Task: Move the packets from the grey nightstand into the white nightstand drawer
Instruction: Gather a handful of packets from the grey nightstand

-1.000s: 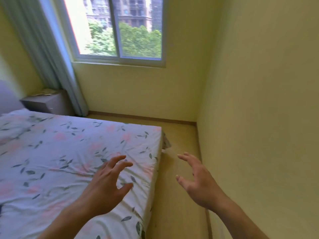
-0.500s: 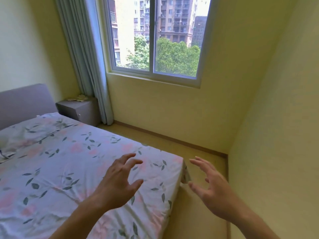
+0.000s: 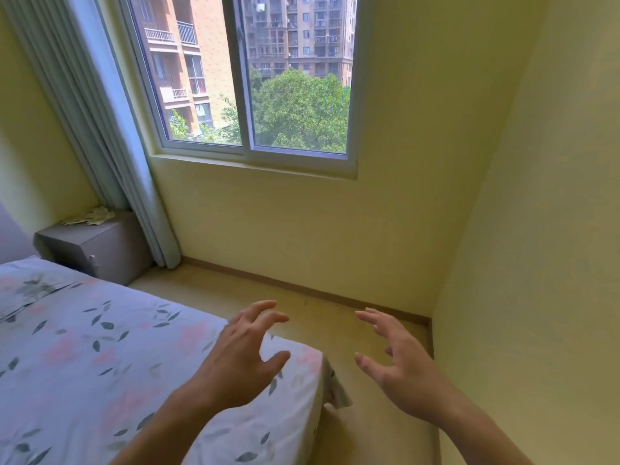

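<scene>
Head view: the left hand [image 3: 240, 360] and right hand [image 3: 401, 367] hover empty, each grip spread, over the bed's [image 3: 100, 357] foot corner. The packets [image 3: 90, 217] lie atop the grey nightstand [image 3: 100, 245], well apart. Best to round the bed first, then reach.

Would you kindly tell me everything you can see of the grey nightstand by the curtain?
The grey box-shaped nightstand stands on the floor in the far left corner, between the bed's head end and the pale grey curtain, whose hem hangs against its right side. Its surfaces look matte and smooth. A small pale knob shows on its front, which looks shut. A loose heap of pale crinkled packets lies on its top, towards the back. Neither hand touches it.
</scene>
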Demonstrator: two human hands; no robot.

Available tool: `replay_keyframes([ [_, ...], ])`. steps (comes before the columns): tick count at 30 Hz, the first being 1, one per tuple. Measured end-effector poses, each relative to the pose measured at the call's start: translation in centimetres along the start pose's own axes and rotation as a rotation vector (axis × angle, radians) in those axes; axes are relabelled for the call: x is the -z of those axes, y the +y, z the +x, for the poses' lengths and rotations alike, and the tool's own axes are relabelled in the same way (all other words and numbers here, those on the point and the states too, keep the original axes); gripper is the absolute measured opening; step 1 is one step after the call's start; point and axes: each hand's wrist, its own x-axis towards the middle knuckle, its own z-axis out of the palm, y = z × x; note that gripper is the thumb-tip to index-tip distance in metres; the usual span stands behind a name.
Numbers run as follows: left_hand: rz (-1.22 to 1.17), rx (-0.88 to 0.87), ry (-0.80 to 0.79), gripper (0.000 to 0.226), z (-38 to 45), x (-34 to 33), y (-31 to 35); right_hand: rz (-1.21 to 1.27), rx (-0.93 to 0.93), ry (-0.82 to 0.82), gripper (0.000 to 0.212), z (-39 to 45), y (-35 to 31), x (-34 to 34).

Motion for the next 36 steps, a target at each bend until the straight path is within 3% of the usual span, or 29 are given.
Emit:
replay_keyframes([
  [8, 0.021, 0.194, 0.05, 0.051, 13.4, -1.6, -0.2, 0.015, 0.045, -0.162, 0.064, 16.9, 5.0, 7.9],
  [14, 0.031, 0.397, 0.098, 0.054, 21.0, -3.7, -3.8, 0.028, 0.144, -0.262, 0.064, 29.7, 6.7, 9.2],
  [20, -0.021, 0.49, 0.162, 0.051, 32.3, -6.2, -8.9, 0.02, 0.188, -0.289, 0.06, 43.1, 9.4, 9.8],
  [31, -0.106, 0.447, 0.28, 0.053, 55.2, -5.8, -11.6, 0.018, 0.212, -0.316, 0.061, 66.0, 12.8, 13.3],
  [36, -0.01, 0.53, 0.315, 0.062, 62.5, -4.5, -15.0, 0.013, 0.27, -0.446, 0.059, 76.3, 14.1, 10.9],
])
